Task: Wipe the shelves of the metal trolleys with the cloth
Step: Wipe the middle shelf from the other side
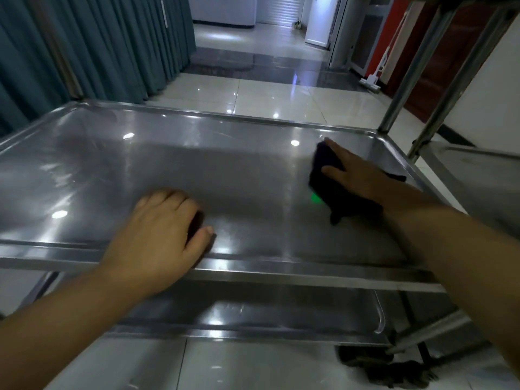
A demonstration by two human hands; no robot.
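A metal trolley fills the view; its upper shelf (pixel 174 170) is a shiny steel tray with a raised rim. A dark cloth (pixel 334 190) lies on the right part of that shelf. My right hand (pixel 357 175) lies flat on the cloth with straight fingers and presses it down near the far right corner. My left hand (pixel 163 235) rests on the near side of the shelf, fingers curled over loosely, thumb on the steel, holding nothing. A lower shelf (pixel 253 313) shows beneath the front rim.
A second metal trolley (pixel 478 175) stands close on the right, its upright posts (pixel 408 68) rising past the corner. Teal curtains (pixel 98 46) hang on the left. Glossy tiled floor (pixel 253 88) stretches ahead. A mop (pixel 374 80) leans by the right wall.
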